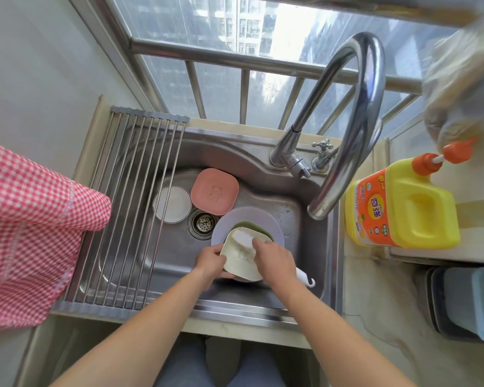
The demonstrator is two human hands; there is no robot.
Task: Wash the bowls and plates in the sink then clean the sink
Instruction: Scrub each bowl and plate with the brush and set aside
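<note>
Both hands curl: left [209, 260] gripping cream plate [241, 261], right [274, 261] holding brush [305, 277].

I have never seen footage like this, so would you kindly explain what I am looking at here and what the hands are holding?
This is one picture from a wide-angle camera worn on a person's head, looking down at a steel sink; there is no robot. The left hand grips a cream square plate, while the right hand holds a white-handled scrubber against it. Under them sits a lilac plate with a green dish on it. Further back lie a pink square plate and a white round plate. A drying rack covers the sink's left side, and a yellow detergent bottle stands to the right.
</note>
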